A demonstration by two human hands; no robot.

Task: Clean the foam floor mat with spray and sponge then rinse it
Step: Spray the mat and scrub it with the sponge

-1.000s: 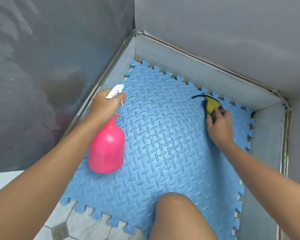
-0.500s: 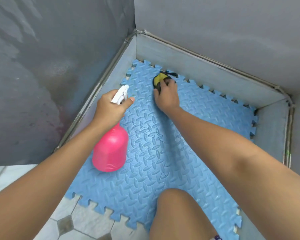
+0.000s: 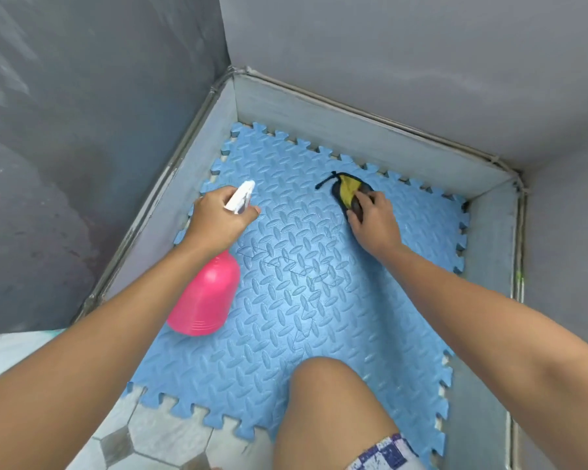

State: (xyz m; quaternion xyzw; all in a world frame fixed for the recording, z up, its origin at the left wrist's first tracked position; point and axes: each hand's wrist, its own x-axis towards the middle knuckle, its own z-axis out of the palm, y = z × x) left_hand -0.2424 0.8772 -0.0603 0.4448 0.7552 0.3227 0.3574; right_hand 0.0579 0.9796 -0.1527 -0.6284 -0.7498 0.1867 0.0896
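One blue foam mat (image 3: 286, 300): left hand (image 3: 218, 220) grips one pink spray bottle (image 3: 206, 296) near its left edge; right hand (image 3: 374, 220) presses one yellow sponge (image 3: 347, 191) near its far edge, fingers curled around it.

One head-worn view — looking steeply down, close over the foam mat (image 3: 319, 317).

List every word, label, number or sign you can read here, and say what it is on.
No text can be read.
The pink spray bottle shows no label.
The blue foam mat has only its raised pattern and dark scribbles, no letters.
The patterned shorts show blue and white print, no words.
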